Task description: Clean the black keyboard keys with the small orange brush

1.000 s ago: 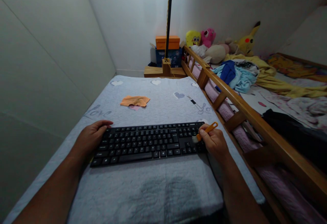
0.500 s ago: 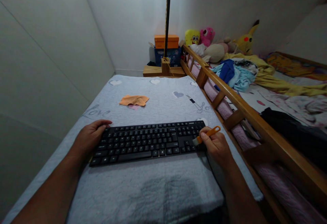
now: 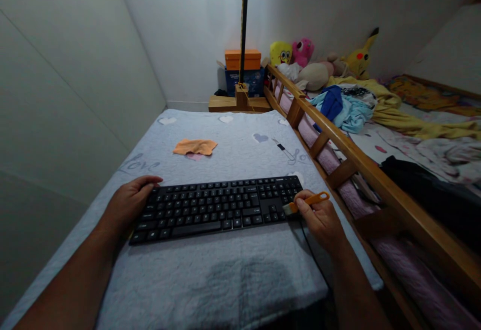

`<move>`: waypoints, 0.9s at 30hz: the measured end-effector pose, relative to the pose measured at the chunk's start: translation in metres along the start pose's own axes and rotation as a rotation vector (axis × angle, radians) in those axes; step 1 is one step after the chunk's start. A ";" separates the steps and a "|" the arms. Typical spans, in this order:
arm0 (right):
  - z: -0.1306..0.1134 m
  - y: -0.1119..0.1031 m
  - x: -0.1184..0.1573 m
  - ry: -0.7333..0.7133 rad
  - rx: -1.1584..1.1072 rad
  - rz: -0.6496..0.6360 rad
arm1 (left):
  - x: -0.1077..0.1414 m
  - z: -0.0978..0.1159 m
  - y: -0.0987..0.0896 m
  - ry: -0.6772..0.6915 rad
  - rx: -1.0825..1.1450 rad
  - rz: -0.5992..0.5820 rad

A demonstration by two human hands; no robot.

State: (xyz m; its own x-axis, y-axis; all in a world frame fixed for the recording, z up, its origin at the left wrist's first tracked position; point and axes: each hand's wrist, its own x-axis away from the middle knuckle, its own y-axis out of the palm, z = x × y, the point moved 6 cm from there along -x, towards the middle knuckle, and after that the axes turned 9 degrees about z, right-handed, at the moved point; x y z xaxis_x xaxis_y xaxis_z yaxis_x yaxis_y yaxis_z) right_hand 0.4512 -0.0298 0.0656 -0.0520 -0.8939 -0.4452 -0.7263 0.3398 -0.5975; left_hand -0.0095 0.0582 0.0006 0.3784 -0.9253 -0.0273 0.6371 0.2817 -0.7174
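A black keyboard [image 3: 210, 209] lies in front of me on the pale blue quilted cloth [image 3: 225, 270]. Gripping its left end is my left hand [image 3: 131, 197], fingers along the far corner and thumb out of sight. My right hand [image 3: 319, 217] pinches a small brush [image 3: 306, 202] with an orange handle that has a loop at its end. The brush's pale bristles touch or hover just over the keys near the number pad; which one I cannot tell. A dark cable runs from beside the right hand toward the near edge.
An orange cloth [image 3: 195, 146] lies beyond the keyboard. To its right is a thin tool with a black middle [image 3: 281, 147]. A wooden bed rail [image 3: 338, 139] runs along the right side, with clothes and plush toys behind it. A dark pole [image 3: 244, 29] rises at the back.
My right hand has shifted slightly, and the brush handle's looped end now points a little further right. The left hand keeps its place on the keyboard. The whole view has moved slightly.
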 end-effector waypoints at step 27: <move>0.038 0.010 -0.020 0.358 -0.287 -0.026 | 0.004 0.010 -0.004 -0.024 0.020 0.034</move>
State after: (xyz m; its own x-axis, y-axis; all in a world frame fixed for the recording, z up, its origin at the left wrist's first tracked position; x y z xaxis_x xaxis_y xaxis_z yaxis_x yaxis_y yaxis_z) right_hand 0.4708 0.0026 0.0433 -0.2282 -0.9629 -0.1440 -0.8881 0.2664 -0.3745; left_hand -0.0041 0.0560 0.0105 0.4159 -0.9088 -0.0340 0.6367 0.3177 -0.7026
